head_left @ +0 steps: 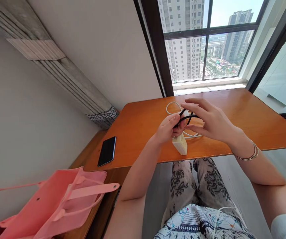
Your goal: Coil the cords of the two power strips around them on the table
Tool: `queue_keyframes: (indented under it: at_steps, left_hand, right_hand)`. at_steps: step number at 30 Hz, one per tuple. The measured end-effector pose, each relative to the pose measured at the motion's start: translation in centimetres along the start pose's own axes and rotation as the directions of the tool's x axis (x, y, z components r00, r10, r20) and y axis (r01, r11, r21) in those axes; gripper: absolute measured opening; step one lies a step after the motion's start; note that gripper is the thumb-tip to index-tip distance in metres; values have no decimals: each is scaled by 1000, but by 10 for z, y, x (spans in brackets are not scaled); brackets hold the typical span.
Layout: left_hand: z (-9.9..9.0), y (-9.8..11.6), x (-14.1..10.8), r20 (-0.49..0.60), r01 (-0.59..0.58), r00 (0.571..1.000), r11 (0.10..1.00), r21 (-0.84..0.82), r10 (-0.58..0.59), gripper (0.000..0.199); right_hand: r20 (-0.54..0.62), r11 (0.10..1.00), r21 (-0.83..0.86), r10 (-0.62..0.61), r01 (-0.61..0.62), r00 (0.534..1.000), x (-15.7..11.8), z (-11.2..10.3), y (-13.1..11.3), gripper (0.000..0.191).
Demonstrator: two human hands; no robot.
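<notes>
A black cable (189, 117) is looped in front of me over the wooden table. My left hand (169, 126) is closed around part of it, thumb pressed on top. Around the loop's right side, my right hand (209, 121) has its fingers stretched and apart; whether they touch the cable I cannot tell. Just below my left hand, a cream box-shaped block (180, 145) sits by the table's front edge, its upper part hidden by the fingers. A thin white cable (172, 103) curves on the table behind and beneath my hands.
On the left of the wooden table (138, 132) lies a dark phone (107, 151). An open pink bag (65, 199) stands at the lower left, beside the table. A window (207, 43) and a gathered curtain (70, 73) are beyond.
</notes>
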State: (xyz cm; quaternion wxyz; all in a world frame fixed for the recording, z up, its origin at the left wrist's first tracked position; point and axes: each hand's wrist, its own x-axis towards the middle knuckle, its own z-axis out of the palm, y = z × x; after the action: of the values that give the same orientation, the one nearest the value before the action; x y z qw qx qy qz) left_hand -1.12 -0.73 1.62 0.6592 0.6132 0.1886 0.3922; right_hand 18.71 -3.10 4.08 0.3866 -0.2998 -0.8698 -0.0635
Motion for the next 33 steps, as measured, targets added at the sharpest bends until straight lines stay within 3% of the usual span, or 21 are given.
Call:
queue_keyframes:
  at_steps: [3,7,11,14,16,22,26,29,33]
  left_hand:
    - [-4,2,-1,43,19,999,999,-33,-17,57]
    - [-3,2,-1,66,39,997,998,-47,-36,51]
    - [0,2,2,-52,22,998,998,-51,-25,45]
    - [0,2,4,-85,25,996,996,-84,-32,45]
    - [-2,2,4,-85,43,995,989,-140,-55,45]
    - [-6,0,3,-101,69,989,949,-309,-105,42]
    - [-6,-1,2,-230,3,969,935,-355,-90,44]
    - [-4,0,-2,-320,-96,947,943,-319,-12,43]
    - [-2,8,-10,-420,-273,893,937,-218,163,40]
  right_hand:
    - [34,997,52,57,-58,998,0,-5,9,45]
    - [37,945,286,157,-161,987,1,-6,22,30]
    - [138,735,591,313,-332,940,2,0,27,35]
    - [187,594,716,345,-368,920,2,9,29,34]
    - [180,552,751,358,-363,916,0,16,31,35]
    - [71,613,727,380,-308,922,-15,36,34,40]
    - [23,720,609,403,-332,915,-31,50,36,42]
    - [-19,775,531,416,-344,909,-46,63,41,44]
    - [1,751,502,496,-430,868,-70,76,52,44]
